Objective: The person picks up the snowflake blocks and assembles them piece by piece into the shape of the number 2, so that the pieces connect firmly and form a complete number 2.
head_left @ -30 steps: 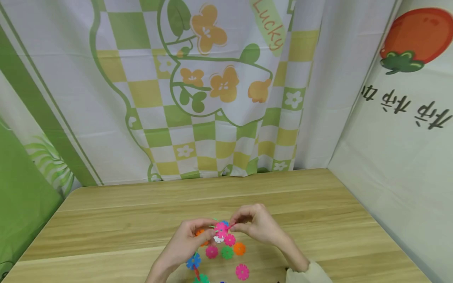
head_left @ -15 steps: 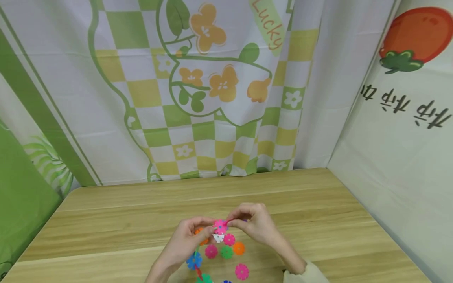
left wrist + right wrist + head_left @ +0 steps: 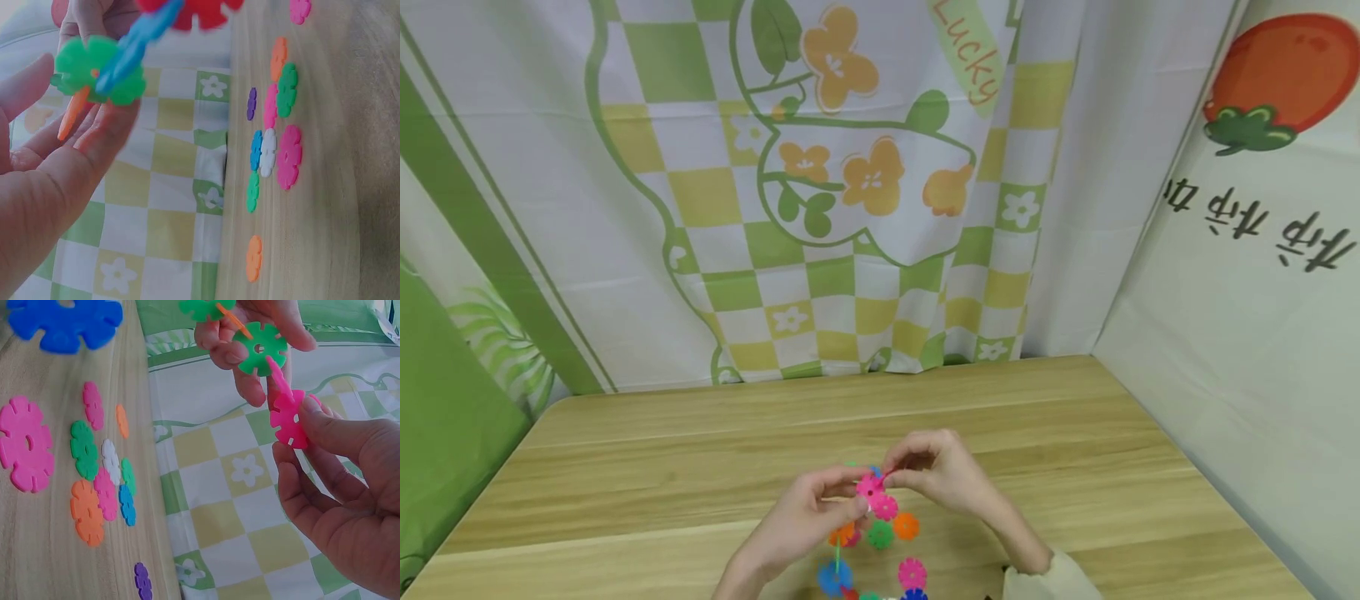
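Light wooden counter [image 3: 1075, 467] spans the lower frame, backed by a green-and-yellow checked fabric curtain [image 3: 820, 208]. Both hands meet near counter centre, at 6 o'clock in the head view. Left hand [image 3: 805, 521]: grip clamped on a cluster of interlocked plastic snowflake discs [image 3: 250, 337], green and orange among them. Right hand [image 3: 936, 475]: grip pinched on a pink plastic snowflake disc [image 3: 289, 420], set at 5 o'clock of the cluster and slotted against it. Loose coloured plastic discs [image 3: 895, 529] lie on the counter just below the hands.
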The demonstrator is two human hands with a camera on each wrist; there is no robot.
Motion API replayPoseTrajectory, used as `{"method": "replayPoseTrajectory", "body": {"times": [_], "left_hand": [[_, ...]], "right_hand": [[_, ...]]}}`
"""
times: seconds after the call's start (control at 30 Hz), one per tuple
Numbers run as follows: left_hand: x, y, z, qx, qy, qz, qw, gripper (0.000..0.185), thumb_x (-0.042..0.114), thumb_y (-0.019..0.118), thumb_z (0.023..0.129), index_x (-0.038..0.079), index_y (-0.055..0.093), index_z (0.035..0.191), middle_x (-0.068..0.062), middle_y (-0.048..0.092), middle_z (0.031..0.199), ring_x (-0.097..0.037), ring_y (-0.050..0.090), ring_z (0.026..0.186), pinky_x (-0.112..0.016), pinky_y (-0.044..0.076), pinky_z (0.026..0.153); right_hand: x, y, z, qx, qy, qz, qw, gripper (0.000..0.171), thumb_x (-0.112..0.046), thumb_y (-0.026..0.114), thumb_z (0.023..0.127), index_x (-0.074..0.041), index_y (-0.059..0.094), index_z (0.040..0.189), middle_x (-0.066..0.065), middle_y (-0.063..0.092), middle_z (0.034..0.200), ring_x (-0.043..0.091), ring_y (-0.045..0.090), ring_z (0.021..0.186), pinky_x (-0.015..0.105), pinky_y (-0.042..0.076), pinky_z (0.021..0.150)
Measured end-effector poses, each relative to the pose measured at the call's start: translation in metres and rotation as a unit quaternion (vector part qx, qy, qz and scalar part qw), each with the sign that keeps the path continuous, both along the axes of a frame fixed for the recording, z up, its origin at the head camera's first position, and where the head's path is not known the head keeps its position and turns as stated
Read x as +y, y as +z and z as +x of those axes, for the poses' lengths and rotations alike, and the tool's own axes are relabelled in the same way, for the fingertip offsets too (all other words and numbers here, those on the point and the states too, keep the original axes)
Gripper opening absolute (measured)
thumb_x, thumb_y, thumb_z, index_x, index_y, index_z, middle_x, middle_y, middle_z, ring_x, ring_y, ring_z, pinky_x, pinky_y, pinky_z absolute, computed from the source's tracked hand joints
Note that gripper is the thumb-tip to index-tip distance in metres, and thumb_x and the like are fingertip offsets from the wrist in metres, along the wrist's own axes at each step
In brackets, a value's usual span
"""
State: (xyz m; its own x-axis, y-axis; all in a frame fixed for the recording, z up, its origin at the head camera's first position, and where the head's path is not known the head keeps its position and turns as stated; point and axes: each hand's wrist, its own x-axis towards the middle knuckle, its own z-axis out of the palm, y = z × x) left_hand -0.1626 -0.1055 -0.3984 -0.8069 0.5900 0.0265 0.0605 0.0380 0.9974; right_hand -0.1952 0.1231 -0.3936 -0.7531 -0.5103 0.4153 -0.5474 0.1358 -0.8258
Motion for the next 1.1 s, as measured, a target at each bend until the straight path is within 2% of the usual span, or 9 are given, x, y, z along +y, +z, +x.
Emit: {"method": "replayPoseTrajectory", "body": {"times": [0.1, 0.3, 0.5, 0.6, 0.73, 0.9, 1.1], "left_hand": [[0.002, -0.002, 0.001, 0.006, -0.002, -0.001, 1.0000, 0.045, 0.015, 0.060, 0.096, -0.008, 0.048, 0.134, -0.024, 0.060, 0.117, -0.031, 0.067, 0.085, -0.029, 0.055, 0.078], [0.006, -0.004, 0.002, 0.013, 0.005, -0.002, 0.9999, 0.045, 0.017, 0.059, 0.096, -0.008, 0.050, 0.132, -0.028, 0.057, 0.123, -0.034, 0.068, 0.083, -0.033, 0.057, 0.078], [0.010, -0.005, 0.001, 0.026, 0.025, -0.012, 0.9993, 0.043, 0.020, 0.059, 0.097, -0.008, 0.052, 0.129, -0.023, 0.063, 0.118, -0.024, 0.068, 0.076, -0.027, 0.057, 0.068], [0.012, -0.005, 0.001, 0.021, 0.037, -0.014, 0.9990, 0.041, 0.021, 0.059, 0.097, -0.007, 0.055, 0.126, -0.020, 0.065, 0.114, -0.021, 0.068, 0.074, -0.026, 0.056, 0.066], [0.012, -0.004, 0.002, 0.012, 0.047, -0.013, 0.9987, 0.037, 0.021, 0.059, 0.097, -0.005, 0.058, 0.123, -0.020, 0.065, 0.114, -0.027, 0.068, 0.074, -0.026, 0.056, 0.067], [0.012, -0.003, 0.003, 0.001, 0.048, -0.008, 0.9988, 0.040, 0.021, 0.061, 0.096, -0.007, 0.057, 0.124, -0.016, 0.067, 0.109, -0.032, 0.068, 0.077, -0.025, 0.056, 0.066], [0.013, -0.003, 0.003, 0.000, 0.047, -0.007, 0.9989, 0.040, 0.023, 0.061, 0.096, -0.007, 0.059, 0.122, -0.016, 0.068, 0.108, -0.029, 0.068, 0.079, -0.028, 0.057, 0.066]], "right_hand": [[-0.001, 0.000, 0.001, -0.009, 0.006, 0.011, 1.000, 0.006, 0.000, 0.075, 0.080, -0.001, 0.071, 0.085, 0.013, 0.070, 0.082, 0.011, 0.064, 0.070, 0.030, 0.057, 0.062], [-0.003, 0.000, 0.002, -0.017, -0.007, 0.023, 1.000, 0.006, 0.000, 0.076, 0.079, -0.001, 0.072, 0.084, 0.013, 0.071, 0.082, 0.011, 0.064, 0.069, 0.029, 0.057, 0.061], [-0.006, -0.001, 0.004, -0.017, -0.013, 0.025, 0.999, 0.006, -0.002, 0.076, 0.080, -0.002, 0.072, 0.084, 0.012, 0.071, 0.081, 0.010, 0.065, 0.070, 0.031, 0.057, 0.063], [-0.007, -0.001, 0.004, -0.018, -0.010, 0.020, 1.000, 0.006, -0.003, 0.076, 0.080, -0.002, 0.072, 0.084, 0.012, 0.071, 0.081, 0.009, 0.065, 0.070, 0.032, 0.057, 0.063], [-0.007, -0.002, 0.004, -0.018, -0.008, 0.016, 1.000, 0.006, -0.002, 0.076, 0.080, -0.001, 0.072, 0.084, 0.012, 0.071, 0.081, 0.008, 0.065, 0.070, 0.032, 0.057, 0.062], [-0.007, -0.002, 0.004, -0.020, -0.007, 0.015, 1.000, 0.006, -0.001, 0.076, 0.080, -0.001, 0.072, 0.085, 0.013, 0.071, 0.082, 0.008, 0.065, 0.070, 0.032, 0.057, 0.063], [-0.008, -0.001, 0.006, -0.015, 0.009, 0.013, 1.000, 0.007, 0.001, 0.075, 0.080, 0.000, 0.071, 0.086, 0.014, 0.070, 0.082, 0.008, 0.065, 0.072, 0.033, 0.058, 0.065]]}}
